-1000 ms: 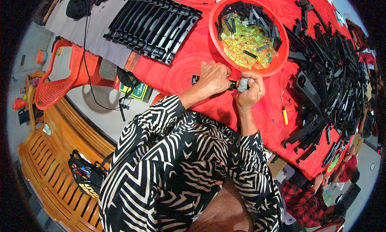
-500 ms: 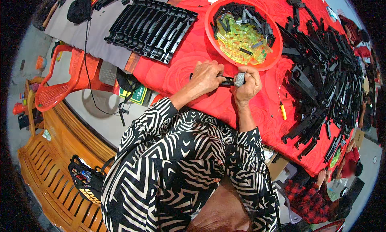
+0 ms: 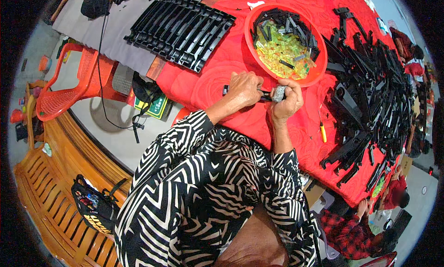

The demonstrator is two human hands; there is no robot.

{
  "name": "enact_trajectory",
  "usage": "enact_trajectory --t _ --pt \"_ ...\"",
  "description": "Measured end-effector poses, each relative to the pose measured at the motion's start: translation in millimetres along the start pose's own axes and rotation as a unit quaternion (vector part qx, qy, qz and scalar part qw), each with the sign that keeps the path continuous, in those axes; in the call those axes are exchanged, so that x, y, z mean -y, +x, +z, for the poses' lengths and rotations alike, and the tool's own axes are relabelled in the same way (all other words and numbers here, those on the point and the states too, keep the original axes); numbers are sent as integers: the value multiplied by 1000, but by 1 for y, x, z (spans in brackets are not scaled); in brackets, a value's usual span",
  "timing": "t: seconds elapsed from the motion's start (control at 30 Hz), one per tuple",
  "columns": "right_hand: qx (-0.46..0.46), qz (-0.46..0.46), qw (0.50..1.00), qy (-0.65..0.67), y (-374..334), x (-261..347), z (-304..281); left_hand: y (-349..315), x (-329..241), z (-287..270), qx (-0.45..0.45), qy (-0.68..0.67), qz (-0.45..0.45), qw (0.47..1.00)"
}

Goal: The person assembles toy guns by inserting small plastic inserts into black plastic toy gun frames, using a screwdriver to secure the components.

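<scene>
Above the red tablecloth, my left hand [image 3: 245, 89] is closed round a narrow black plastic part [image 3: 225, 89], whose end sticks out to its left. My right hand [image 3: 287, 105] grips a lumpy silver-grey piece [image 3: 278, 94] that looks wrapped in foil or tape. This piece meets the black part between my two hands; the contact itself is mostly covered by fingers. Just beyond my right hand stands a red basin [image 3: 311, 79] with translucent yellow-green pieces [image 3: 277, 47] and small black pieces [image 3: 303, 30] in it.
Long black plastic parts [image 3: 365, 100] are heaped on the right. A yellow-handled tool [image 3: 323, 133] lies before them. Black parts in a row [image 3: 182, 33] sit at the far left. A red chair [image 3: 60, 82] and wooden bench [image 3: 60, 188] stand left; a person's checked sleeve [image 3: 344, 232] shows lower right.
The view has shifted slightly, so the basin and row of black parts appear a little farther right. Both hands keep their grips, close together as before.
</scene>
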State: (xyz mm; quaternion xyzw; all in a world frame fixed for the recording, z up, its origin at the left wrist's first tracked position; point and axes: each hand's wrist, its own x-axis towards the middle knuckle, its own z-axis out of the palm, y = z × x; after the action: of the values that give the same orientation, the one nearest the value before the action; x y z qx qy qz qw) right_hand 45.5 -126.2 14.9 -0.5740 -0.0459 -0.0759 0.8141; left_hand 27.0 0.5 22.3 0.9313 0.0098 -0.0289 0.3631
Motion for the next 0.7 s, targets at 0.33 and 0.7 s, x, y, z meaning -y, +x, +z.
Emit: enact_trajectory --t 0.33,0.7 --pt "17 -40 992 -115 -2 -13 -12 -1 1 6 -20 24 10 999" --pt "79 -144 969 -182 -6 -2 1 -7 7 10 -50 7 56 997"
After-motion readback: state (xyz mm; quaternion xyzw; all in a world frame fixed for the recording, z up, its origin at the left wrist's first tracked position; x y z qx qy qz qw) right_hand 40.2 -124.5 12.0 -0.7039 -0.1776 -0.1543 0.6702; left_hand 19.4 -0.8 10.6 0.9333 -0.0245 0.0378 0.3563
